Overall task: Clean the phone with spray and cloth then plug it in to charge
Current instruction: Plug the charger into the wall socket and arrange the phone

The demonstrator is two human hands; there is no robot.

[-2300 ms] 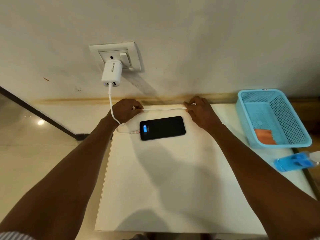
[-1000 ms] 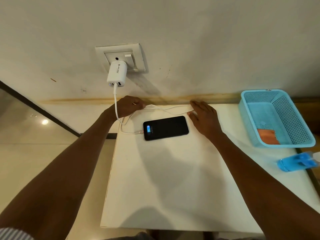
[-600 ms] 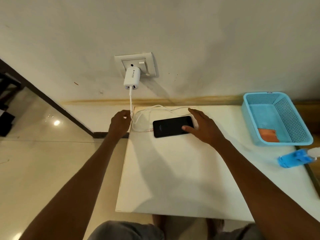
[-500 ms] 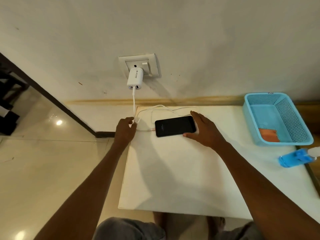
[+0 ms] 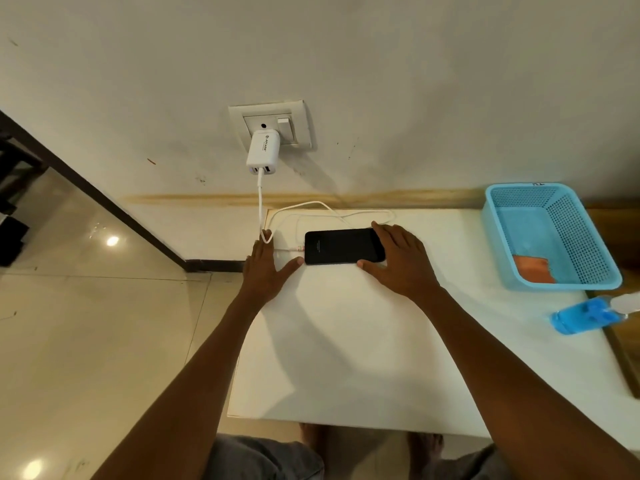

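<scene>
On the white table [image 5: 346,341] our phone [image 5: 341,246] lies between our flat, spread left hand [image 5: 265,271] and right hand [image 5: 401,263], whose fingers touch its end.

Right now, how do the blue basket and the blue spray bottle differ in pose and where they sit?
The basket stands upright and open near the wall; the spray bottle lies on its side nearer the person. The basket is mesh-walled and holds an orange cloth; the bottle looks see-through, with a white end. Both are blue and sit at the table's right side.
</scene>
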